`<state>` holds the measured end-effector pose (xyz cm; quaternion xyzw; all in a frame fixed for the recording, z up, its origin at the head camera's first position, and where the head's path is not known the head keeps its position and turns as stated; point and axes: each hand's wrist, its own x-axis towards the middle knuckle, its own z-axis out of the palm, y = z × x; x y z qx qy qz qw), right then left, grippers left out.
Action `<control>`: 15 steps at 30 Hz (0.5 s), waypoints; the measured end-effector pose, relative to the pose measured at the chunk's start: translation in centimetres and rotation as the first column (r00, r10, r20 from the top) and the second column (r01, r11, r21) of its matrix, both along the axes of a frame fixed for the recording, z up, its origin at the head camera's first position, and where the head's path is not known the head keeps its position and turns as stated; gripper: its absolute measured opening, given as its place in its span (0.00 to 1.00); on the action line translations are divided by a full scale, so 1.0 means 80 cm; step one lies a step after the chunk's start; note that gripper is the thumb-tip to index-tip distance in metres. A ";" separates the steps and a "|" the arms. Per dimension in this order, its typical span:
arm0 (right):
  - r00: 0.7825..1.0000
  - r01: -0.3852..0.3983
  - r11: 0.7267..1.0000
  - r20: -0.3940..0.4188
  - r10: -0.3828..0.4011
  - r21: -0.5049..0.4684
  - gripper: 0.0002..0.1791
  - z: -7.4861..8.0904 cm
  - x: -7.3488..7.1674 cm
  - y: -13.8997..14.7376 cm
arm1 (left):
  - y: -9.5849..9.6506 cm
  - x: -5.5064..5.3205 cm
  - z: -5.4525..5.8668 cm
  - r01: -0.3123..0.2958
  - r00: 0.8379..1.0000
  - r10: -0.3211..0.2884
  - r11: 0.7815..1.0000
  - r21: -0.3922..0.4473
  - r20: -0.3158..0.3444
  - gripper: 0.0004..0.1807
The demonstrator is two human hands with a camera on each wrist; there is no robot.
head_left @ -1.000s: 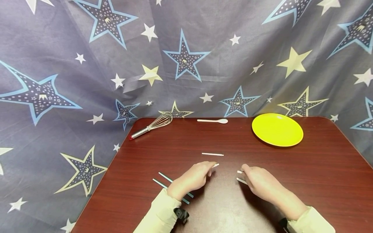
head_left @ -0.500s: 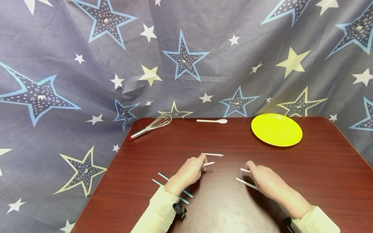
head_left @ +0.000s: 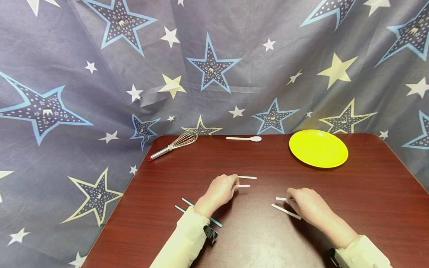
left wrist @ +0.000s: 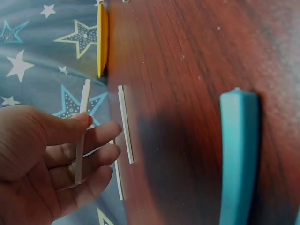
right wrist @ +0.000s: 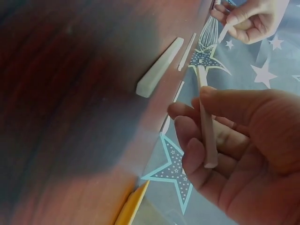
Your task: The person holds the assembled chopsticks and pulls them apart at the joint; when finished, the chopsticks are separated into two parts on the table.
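My left hand [head_left: 219, 191] pinches a short white chopstick piece [left wrist: 80, 145] with a narrow tip between thumb and fingers, above the table. A matching white piece [head_left: 248, 177] lies just beyond it on the wood. In my right hand [head_left: 310, 206] I hold another white chopstick piece [right wrist: 207, 131], thumb against curled fingers. Below that hand a thicker, tapered white piece [head_left: 286, 211] rests slanted on the table. Two blue chopsticks [head_left: 188, 202] lie parallel under my left forearm, which partly hides them; one looms close in the left wrist view.
Along the back of the brown table [head_left: 261, 238] lie a whisk [head_left: 175, 144] with a red-ended handle, a white spoon [head_left: 244, 139] and a yellow plate [head_left: 318, 149] at the right. Behind the table hangs a grey curtain [head_left: 187, 108] printed with stars.
My left hand has moved left and slightly away from me with its white piece, which now points level. My right hand has shifted right, baring more of the white piece beneath it.
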<state>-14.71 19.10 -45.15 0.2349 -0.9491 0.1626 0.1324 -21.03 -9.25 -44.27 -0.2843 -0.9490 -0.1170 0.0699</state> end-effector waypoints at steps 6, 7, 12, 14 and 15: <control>0.998 0.008 1.000 -0.062 -0.009 -0.013 0.17 -0.005 -0.003 -0.001 | 0.009 -0.009 -0.002 -0.019 1.000 0.018 0.999 -0.040 -0.019 0.06; 0.998 0.012 1.000 -0.065 -0.013 -0.012 0.16 -0.006 -0.004 -0.001 | 0.010 -0.012 -0.003 -0.020 0.999 0.019 0.999 -0.045 -0.027 0.06; 0.999 0.043 0.999 -0.029 -0.043 0.018 0.15 -0.009 -0.004 -0.003 | 0.017 -0.021 -0.006 -0.015 0.999 0.013 0.999 -0.045 -0.049 0.07; 0.999 0.053 0.998 -0.011 -0.053 0.028 0.14 -0.009 -0.005 -0.004 | 0.019 -0.025 -0.007 -0.013 0.999 0.011 0.999 -0.046 -0.041 0.07; 0.998 0.057 0.998 -0.003 -0.057 0.033 0.13 -0.009 -0.005 -0.005 | 0.019 -0.028 -0.009 -0.013 0.999 0.012 0.999 -0.049 -0.033 0.06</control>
